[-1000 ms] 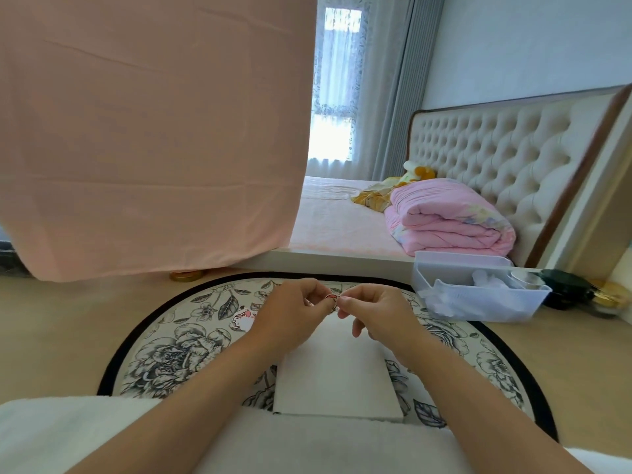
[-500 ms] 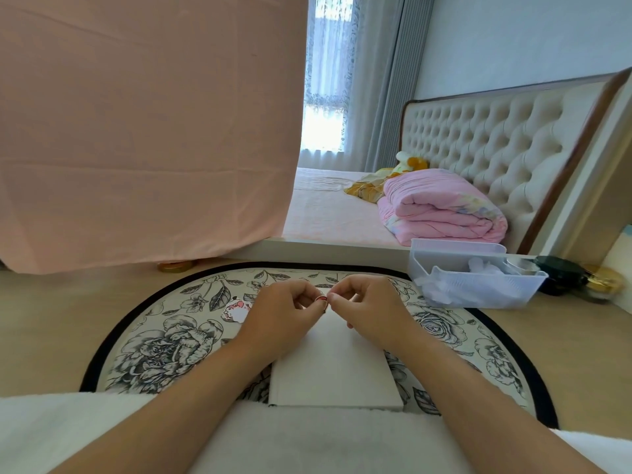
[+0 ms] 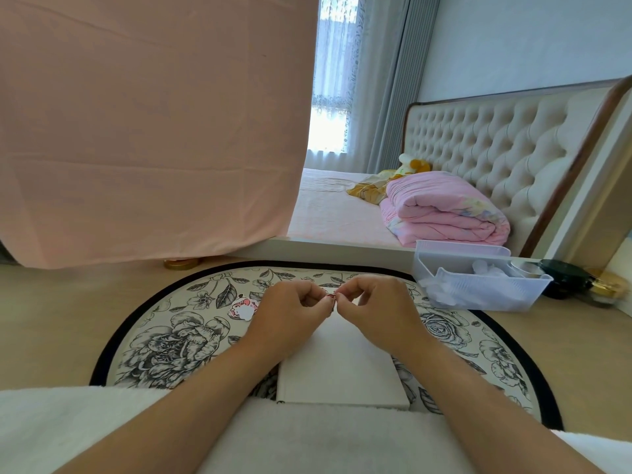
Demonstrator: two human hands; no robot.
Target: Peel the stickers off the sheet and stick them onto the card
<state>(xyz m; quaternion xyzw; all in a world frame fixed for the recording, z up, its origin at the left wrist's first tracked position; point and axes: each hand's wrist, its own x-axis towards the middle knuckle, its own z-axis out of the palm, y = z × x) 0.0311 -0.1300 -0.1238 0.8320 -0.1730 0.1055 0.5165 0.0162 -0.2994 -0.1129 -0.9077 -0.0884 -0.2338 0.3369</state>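
Two hands meet fingertip to fingertip: the left hand (image 3: 290,309) and right hand (image 3: 376,309) both pinch a tiny red sticker (image 3: 331,295) over the far end of the white card (image 3: 342,378). The likely risk is that so small a sticker curls onto itself or clings to a finger. Nearer than the hands the card lies bare — room to press down. Just left of the left hand a pink-and-white sticker piece (image 3: 242,309) rests on the floral rug (image 3: 164,343); a clear bin (image 3: 478,292) sits well right.

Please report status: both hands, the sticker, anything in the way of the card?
Left hand, right hand: both pinching one small red sticker. Sticker held above far end of white card. Nothing blocks card; pink sticker piece lies aside on rug.
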